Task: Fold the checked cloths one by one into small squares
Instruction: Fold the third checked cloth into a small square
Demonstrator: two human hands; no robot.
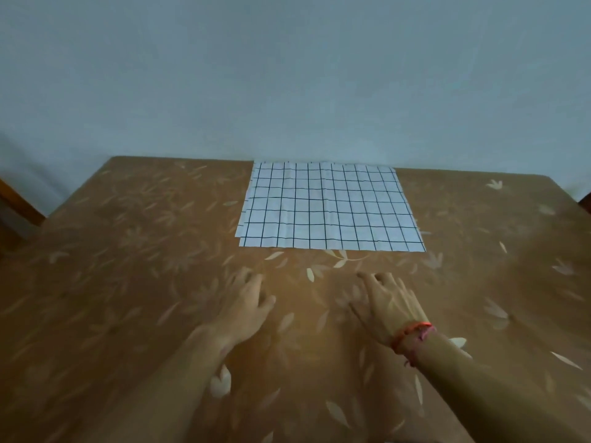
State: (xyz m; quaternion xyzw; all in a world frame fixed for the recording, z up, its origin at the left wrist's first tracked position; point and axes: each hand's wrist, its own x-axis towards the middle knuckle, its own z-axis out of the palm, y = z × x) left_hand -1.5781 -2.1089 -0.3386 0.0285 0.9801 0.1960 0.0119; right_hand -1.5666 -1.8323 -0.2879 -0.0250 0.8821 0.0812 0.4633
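Pale grey-blue wall (287, 75) behind, and the bench (128, 251) in its brown leaf-print cover ran right up to it. Checked cloth (329, 206) lay flat at the far edge, centre, a second layer peeking out at its near left corner. Bare cover stretched from its near hem to the hands. Left hand (248, 302) and right hand (383, 302) were side by side, short of the cloth, both blurred, each grip loosely spread and holding nothing. Red thread (412, 335) circled the right wrist. Dark wood (19, 203) showed past the bench's left edge.
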